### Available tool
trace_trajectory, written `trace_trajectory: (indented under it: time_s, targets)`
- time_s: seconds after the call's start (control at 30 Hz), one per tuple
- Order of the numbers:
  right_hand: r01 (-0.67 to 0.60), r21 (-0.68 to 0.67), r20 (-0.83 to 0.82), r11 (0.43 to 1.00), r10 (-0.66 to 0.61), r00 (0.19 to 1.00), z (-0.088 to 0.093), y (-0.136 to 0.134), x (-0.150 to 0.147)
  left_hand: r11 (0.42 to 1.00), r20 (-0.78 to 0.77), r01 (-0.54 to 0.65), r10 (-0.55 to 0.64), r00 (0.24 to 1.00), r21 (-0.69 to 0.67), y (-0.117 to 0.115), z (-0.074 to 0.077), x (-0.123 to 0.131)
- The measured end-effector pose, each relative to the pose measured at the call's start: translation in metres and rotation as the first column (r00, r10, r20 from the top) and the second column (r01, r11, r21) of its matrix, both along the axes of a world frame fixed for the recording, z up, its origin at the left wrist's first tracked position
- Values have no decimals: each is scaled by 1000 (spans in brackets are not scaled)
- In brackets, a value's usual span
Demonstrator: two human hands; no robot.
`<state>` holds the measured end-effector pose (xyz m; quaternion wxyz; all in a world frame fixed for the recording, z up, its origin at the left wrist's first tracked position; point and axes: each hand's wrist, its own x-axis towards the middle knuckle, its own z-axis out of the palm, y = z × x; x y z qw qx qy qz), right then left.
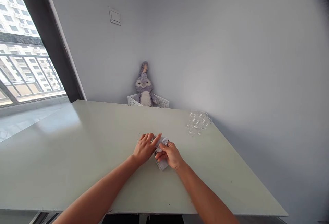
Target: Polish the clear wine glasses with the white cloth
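Observation:
A small grey cloth (161, 164) lies on the pale table (77, 148) near its middle. My left hand (145, 147) rests flat on the cloth's left part, fingers stretched out toward the right. My right hand (169, 154) is curled around the cloth's right side, pinching a fold of it between thumb and fingers. The two hands touch over the cloth, which they mostly hide.
Several clear glasses (198, 122) stand grouped at the table's far right. A grey plush rabbit (144, 86) sits in a white perforated basket (161, 102) behind the table's far edge, against the wall. A window (23, 52) is at the left.

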<state>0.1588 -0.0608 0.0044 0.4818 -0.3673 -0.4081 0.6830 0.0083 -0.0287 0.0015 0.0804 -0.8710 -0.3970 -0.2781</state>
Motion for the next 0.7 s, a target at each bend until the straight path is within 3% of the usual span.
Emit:
trace_trajectory:
  time_s: [0.1,0.17,0.27,0.33,0.37,0.43,0.5,0.53,0.57,0.6,0.63,0.7]
  targets:
    - [88,-95,-117,992,-99,988,-5,7,4,1000,38,6,-7,999,20,-2,10,1]
    - [76,-94,-140,993,-89,986,-4,10,10,999,52,42,-41,998,-21,-1,17,1]
    - [-24,-6,-44,1000,23,999,3,8,21,973,68,81,-68,995,-217,2,29,-3]
    - [-122,65,74,990,117,990,9,5,27,894,114,99,-54,992,-437,4,39,-8]
    - [-182,93,134,979,169,977,13,2,30,808,146,140,-68,987,-572,5,43,-12]
    - [-308,131,230,942,273,934,19,-4,34,525,238,272,-133,962,-807,5,50,-21]
    - [-401,152,281,903,349,894,22,-8,35,222,330,364,-179,927,-904,2,54,-29]
    - [-422,157,287,893,367,885,22,-9,35,144,352,379,-182,918,-914,0,54,-32]
    - [-419,156,280,894,367,887,21,-8,34,152,353,379,-169,920,-913,-2,53,-33]
    - [-393,149,261,908,347,901,19,-7,32,248,339,365,-144,930,-897,-5,52,-33]
    - [-346,136,228,928,310,923,16,-5,30,411,314,332,-114,943,-849,-7,50,-32]
    - [-214,101,130,972,200,971,10,1,27,769,251,210,-66,966,-604,-12,46,-27]
